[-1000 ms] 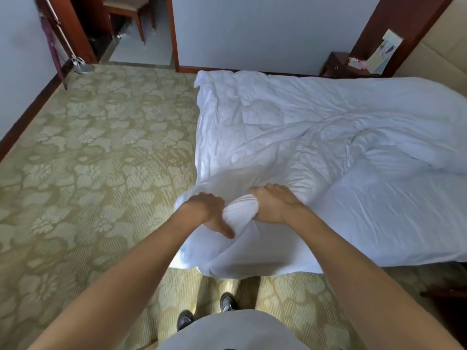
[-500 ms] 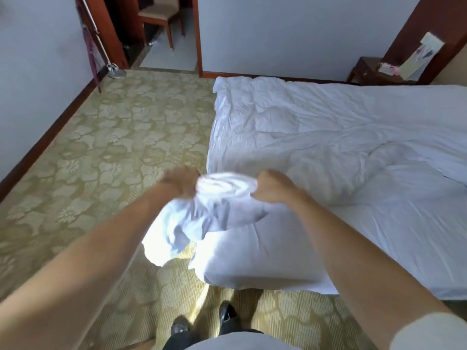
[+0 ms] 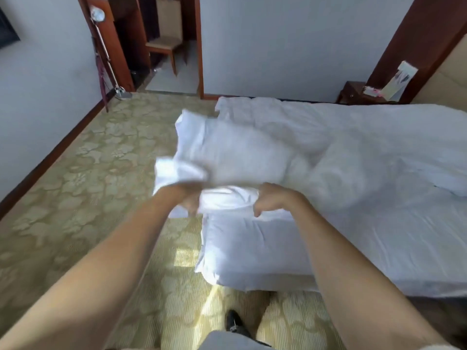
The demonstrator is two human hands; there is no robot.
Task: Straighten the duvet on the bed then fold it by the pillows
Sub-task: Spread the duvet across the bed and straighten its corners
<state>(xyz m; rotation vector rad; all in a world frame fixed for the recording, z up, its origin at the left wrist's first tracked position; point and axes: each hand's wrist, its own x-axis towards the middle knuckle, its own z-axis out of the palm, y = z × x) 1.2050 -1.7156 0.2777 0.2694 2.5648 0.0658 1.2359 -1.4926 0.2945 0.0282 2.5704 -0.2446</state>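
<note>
Fingers w/ duvet corner higher

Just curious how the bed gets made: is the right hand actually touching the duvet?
Touching. The head view shows the right hand with its fingers curled round a bunched fold of the white duvet, no gap between them.

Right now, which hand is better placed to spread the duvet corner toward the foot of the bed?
Left hand: it grips the duvet corner on the carpet side; right hand is further inward.
</note>
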